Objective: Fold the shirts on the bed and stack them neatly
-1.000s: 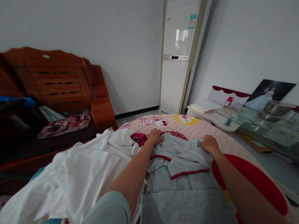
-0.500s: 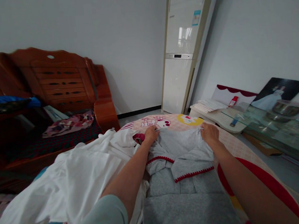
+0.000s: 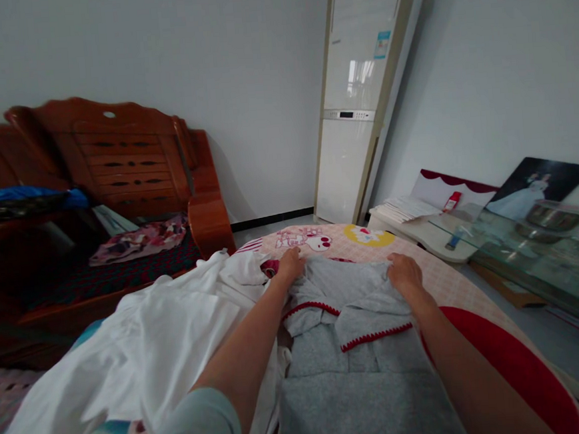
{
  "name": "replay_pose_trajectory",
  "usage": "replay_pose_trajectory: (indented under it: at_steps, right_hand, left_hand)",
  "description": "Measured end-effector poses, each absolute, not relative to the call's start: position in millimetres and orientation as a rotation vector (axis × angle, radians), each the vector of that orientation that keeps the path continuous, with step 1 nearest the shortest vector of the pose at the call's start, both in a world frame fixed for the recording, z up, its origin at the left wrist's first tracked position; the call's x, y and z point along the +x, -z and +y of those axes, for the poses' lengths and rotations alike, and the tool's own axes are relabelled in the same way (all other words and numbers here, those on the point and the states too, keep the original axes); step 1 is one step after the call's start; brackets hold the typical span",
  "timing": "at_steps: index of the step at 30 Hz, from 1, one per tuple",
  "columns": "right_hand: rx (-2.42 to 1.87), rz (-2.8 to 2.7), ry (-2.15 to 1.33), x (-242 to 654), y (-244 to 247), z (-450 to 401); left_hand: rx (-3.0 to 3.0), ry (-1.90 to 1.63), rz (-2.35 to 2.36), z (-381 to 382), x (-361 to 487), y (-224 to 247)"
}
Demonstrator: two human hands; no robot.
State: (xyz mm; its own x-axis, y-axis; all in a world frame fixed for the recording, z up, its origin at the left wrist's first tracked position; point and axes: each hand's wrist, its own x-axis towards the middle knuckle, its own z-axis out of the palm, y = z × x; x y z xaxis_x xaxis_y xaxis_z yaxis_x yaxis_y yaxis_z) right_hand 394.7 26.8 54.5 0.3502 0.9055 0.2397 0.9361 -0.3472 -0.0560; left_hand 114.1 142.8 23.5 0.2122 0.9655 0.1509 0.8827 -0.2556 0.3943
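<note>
A grey shirt (image 3: 350, 352) with a collar edged in red stitching lies spread in front of me. My left hand (image 3: 290, 266) pinches its far left corner by the collar. At the far right corner, my right hand (image 3: 405, 275) grips the same cloth with closed fingers. Beside my left forearm lies a crumpled white garment (image 3: 162, 327). A bit of dark red cloth (image 3: 270, 268) shows between it and my left hand. The shirt's near end runs out of view at the bottom.
Under the clothes is a pink patterned cover (image 3: 446, 268) with a red patch. A carved wooden sofa (image 3: 125, 163) stands at left. A tall white air conditioner (image 3: 350, 159) fills the corner. On the right are a glass shelf (image 3: 538, 257) and a white stand (image 3: 405, 224) with papers.
Both hands have come slightly closer together, the right one moving a little left. The shirt's far edge has sunk lower, onto the cover. My view has shifted slightly.
</note>
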Motion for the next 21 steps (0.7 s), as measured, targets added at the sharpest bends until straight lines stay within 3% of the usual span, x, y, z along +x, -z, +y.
replay_pose_trajectory:
  at_steps: [7,15,18,21]
  right_hand:
    - [-2.077,-1.766,-0.209,348.7,-55.1,-16.2]
    - [-1.920,-1.677,-0.390,331.3,-20.5,-28.9]
    - [-1.869,-1.485,-0.312,351.4,-29.0,-34.1]
    - [-1.960,-1.297,0.003,378.6,-43.2,-46.0]
  left_hand:
    - [2.187,-0.667,1.815,88.8,81.6,-35.3]
    - [2.091,-0.669,1.651,57.7,74.0,-30.5]
    - [2.129,-0.722,1.314,51.9,73.8,-39.1]
    - [2.202,-0.648,1.029,43.1,81.7,-48.9]
